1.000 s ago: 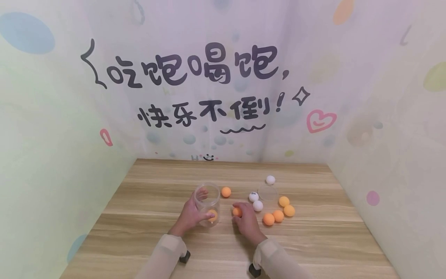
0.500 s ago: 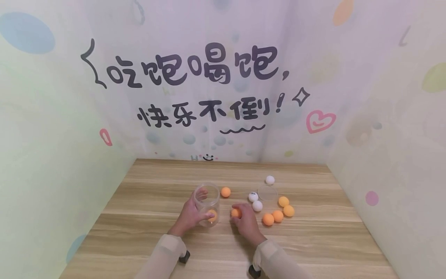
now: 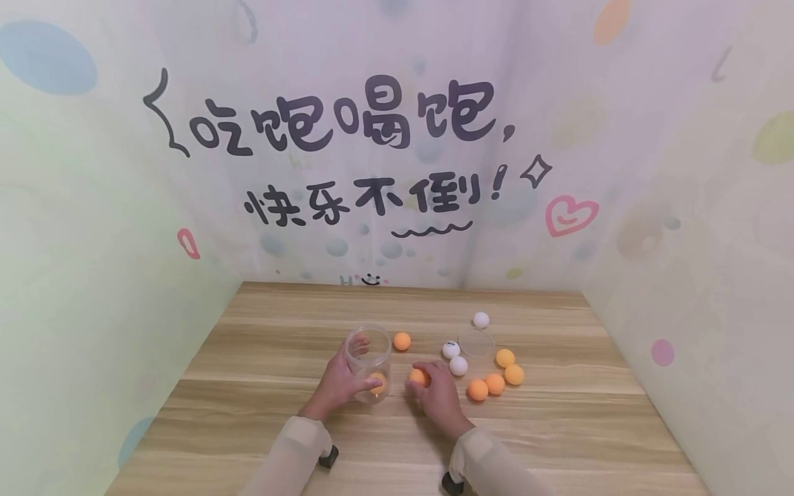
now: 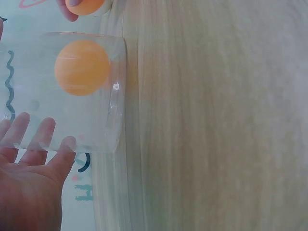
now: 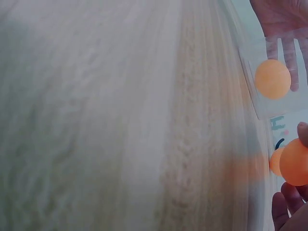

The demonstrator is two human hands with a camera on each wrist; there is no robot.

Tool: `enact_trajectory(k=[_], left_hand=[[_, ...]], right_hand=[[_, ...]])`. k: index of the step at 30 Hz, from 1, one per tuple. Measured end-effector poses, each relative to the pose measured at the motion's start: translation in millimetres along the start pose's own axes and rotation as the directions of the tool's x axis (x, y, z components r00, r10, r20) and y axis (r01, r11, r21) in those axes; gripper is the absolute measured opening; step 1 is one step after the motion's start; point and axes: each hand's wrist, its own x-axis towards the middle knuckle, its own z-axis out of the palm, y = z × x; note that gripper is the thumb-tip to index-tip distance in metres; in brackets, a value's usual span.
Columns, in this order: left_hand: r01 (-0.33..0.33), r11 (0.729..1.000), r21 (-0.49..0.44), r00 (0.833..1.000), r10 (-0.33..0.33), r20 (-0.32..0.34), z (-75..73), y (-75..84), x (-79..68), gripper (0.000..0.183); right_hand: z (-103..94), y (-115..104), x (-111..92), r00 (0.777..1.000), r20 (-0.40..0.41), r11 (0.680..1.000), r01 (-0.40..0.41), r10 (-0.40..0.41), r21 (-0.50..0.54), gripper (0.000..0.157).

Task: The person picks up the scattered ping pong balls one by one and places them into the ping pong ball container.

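Note:
My left hand [image 3: 335,384] grips a clear plastic jar [image 3: 372,353] that stands upright with its mouth open. Inside, at the bottom, lies one orange ping-pong ball [image 4: 83,68]. The left fingers show behind the jar's wall in the left wrist view. To the right of the jar, my right hand [image 3: 442,397] pinches another orange ping-pong ball [image 5: 295,162] between thumb and fingers, a short gap from the jar. Behind the two hands a loose orange ball [image 3: 402,341] sits on the table.
Right of my right hand lie several orange balls [image 3: 495,384]. Two white balls [image 3: 458,366] and a third white ball [image 3: 481,319] surround a clear round lid [image 3: 477,343]. Printed walls enclose the wooden table [image 3: 279,310] at the back and both sides.
My right hand has shifted slightly left with its orange ball, closer to the jar. The left hand and the jar have stayed in place.

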Motion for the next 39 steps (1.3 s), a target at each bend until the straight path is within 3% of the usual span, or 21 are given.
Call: enact_trajectory(k=[6,14,22,31,35,39], left_hand=[[-0.002,1.0,-0.001,1.0,0.002,-0.004,0.1,1.0,0.0,0.093],[-0.001,1.0,0.002,1.0,0.001,-0.002,-0.2,1.3,-0.5,0.092],[-0.025,1.0,0.001,1.0,0.025,-0.002,-0.1,1.4,-0.6,0.091],[-0.086,0.996,-0.027,0.996,0.086,0.014,-4.9,31.3,-7.5,0.089],[-0.082,0.997,-0.013,0.997,0.082,0.012,-3.2,21.8,-5.3,0.09],[-0.047,0.999,-0.016,0.999,0.047,-0.004,0.1,4.3,-1.6,0.092]], right_hand=[[0.4,-3,-1,0.999,-0.034,1.0,0.031,-0.031,-0.001,0.035],[2.2,-7,0,0.998,-0.06,0.998,0.035,-0.032,0.049,0.037],[3.5,-13,0,0.99,-0.122,0.988,0.087,-0.072,0.126,0.039],[1.5,-27,3,0.991,-0.124,0.981,0.065,-0.042,0.183,0.037],[1.0,-32,4,0.99,-0.136,0.98,0.073,-0.048,0.187,0.036],[1.0,-36,5,0.978,-0.176,0.967,0.148,-0.112,0.209,0.035]])
